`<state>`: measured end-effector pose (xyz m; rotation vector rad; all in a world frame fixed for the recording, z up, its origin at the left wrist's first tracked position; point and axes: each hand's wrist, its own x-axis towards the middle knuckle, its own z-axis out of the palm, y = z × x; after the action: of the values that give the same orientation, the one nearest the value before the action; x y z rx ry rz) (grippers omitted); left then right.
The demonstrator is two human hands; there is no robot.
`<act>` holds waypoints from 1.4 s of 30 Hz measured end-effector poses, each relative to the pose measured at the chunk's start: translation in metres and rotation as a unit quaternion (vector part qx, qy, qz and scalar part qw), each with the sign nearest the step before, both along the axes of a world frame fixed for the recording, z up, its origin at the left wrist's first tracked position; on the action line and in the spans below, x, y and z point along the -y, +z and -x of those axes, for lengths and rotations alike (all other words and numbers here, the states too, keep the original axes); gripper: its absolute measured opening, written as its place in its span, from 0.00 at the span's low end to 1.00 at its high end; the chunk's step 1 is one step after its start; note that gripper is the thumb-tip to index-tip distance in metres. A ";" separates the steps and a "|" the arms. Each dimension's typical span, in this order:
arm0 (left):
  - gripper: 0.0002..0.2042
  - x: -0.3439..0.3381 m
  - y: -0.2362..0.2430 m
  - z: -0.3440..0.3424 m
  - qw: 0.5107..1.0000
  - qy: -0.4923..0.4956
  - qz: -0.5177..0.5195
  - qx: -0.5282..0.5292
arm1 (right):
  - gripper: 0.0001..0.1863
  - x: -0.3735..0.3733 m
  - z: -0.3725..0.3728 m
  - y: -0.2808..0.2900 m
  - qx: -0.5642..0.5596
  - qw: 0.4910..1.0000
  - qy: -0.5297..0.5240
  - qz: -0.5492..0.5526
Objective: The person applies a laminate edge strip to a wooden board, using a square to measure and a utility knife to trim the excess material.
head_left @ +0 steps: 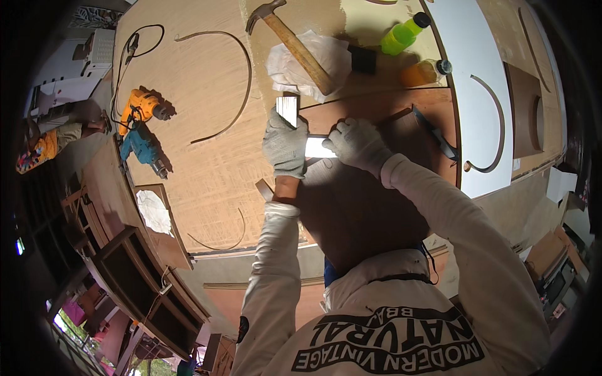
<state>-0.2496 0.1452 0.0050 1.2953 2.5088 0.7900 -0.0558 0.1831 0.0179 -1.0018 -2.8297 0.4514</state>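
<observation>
The gloved left hand [285, 145] pins a metal square [290, 110] flat on the brown board [357, 207], fingers spread over its blade, not clenched. The right hand [357, 144] has its fingers curled shut at the blade's white end; I cannot tell what they grip. Best to keep the square pressed flat, clear of the hammer [295, 44] on the worktop [207, 156]

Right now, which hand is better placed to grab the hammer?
Left. The left hand sits just below the hammer handle's near end; the right hand is farther over, pressing the white strip.
</observation>
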 end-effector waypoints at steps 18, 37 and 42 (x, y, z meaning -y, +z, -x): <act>0.30 -0.002 0.002 0.000 0.998 -0.049 0.025 -0.017 | 0.16 0.014 -0.004 0.005 -0.045 0.996 -0.008 -0.076; 0.22 0.011 0.016 -0.015 0.996 0.027 0.063 0.060 | 0.16 -0.003 -0.014 -0.005 -0.027 0.991 0.083 -0.104; 0.21 0.012 0.011 0.021 0.996 -0.027 0.066 0.054 | 0.17 0.009 0.013 0.018 0.038 0.997 0.031 -0.064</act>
<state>-0.2709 0.1334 0.0158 1.2357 2.3868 0.6524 -0.0684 0.1737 0.0359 -0.9278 -2.9196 0.2377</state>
